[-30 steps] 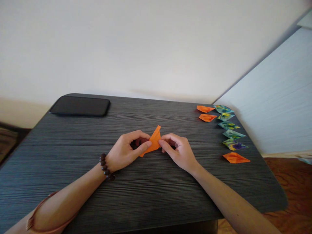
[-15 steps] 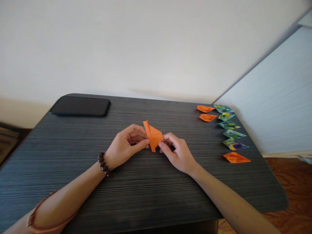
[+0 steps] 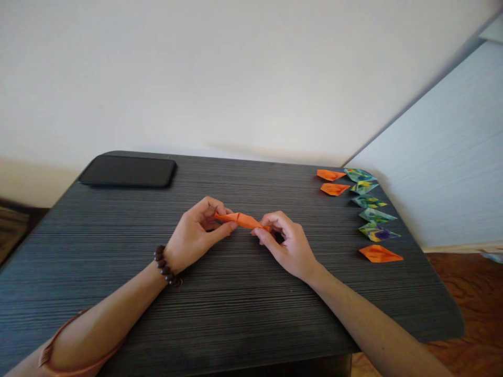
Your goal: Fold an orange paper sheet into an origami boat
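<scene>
— What is being hidden from view?

— The ends of the folded orange paper (image 3: 242, 220) are being covered by fingertips, and its creases are too small to be made out.

— How is it being held?

— It is being pinched at its left end by the left hand (image 3: 195, 240) and at its right end by the right hand (image 3: 288, 246), just above the middle of the dark table (image 3: 236, 314), both wrists being rested on it.

Paper ends (image 3: 241, 219) perhaps hidden by fingers (image 3: 220, 231)

Orange paper (image 3: 241, 220), upright a moment ago, now flat between both hands' fingers (image 3: 230, 226).
</scene>
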`<state>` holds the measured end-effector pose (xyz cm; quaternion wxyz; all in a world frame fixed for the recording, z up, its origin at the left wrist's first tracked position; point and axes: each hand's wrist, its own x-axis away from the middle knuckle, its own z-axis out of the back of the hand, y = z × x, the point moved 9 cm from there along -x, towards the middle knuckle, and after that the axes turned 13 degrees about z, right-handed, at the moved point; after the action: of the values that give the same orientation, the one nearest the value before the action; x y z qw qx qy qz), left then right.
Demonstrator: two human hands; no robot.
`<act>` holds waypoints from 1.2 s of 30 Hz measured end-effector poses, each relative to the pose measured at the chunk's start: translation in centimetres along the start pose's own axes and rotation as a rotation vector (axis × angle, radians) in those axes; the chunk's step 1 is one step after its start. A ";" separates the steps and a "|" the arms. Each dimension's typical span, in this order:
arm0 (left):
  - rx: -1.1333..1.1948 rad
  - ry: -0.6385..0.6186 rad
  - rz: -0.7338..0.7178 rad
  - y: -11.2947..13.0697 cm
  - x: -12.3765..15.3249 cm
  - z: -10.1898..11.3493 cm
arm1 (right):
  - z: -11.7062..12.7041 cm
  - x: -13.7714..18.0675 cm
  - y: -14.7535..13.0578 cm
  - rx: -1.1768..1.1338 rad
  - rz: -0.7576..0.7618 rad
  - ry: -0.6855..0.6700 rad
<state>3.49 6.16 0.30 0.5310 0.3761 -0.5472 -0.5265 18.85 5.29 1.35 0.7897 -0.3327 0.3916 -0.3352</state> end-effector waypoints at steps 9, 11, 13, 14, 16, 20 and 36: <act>-0.431 -0.021 -0.266 2.4 1.4 -2.0 | 0.0 0.0 -1.2 0.162 0.162 0.004; -0.449 -0.009 -0.202 1.9 1.2 -1.7 | 0.2 0.2 -0.9 0.147 0.138 0.036; -0.454 0.003 -0.129 1.3 0.9 -1.4 | 0.7 0.4 -0.7 0.157 0.128 0.088; -0.444 0.007 -0.099 1.0 0.9 -1.2 | 1.0 0.5 -0.8 0.175 0.135 0.111; -0.401 0.007 -0.064 0.8 0.8 -1.0 | 1.2 0.6 -1.1 0.228 0.163 0.121; -0.334 -0.022 -0.052 0.6 0.9 -1.2 | 1.2 0.4 -1.7 0.309 0.213 0.099; -0.437 -0.118 -0.171 2.0 1.3 -2.6 | 1.3 0.5 -2.2 0.370 0.256 0.139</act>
<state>6.14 4.73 2.17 0.5203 0.2661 -0.4166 -0.6963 19.60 4.06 3.54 0.8445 -0.1060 0.4157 -0.3206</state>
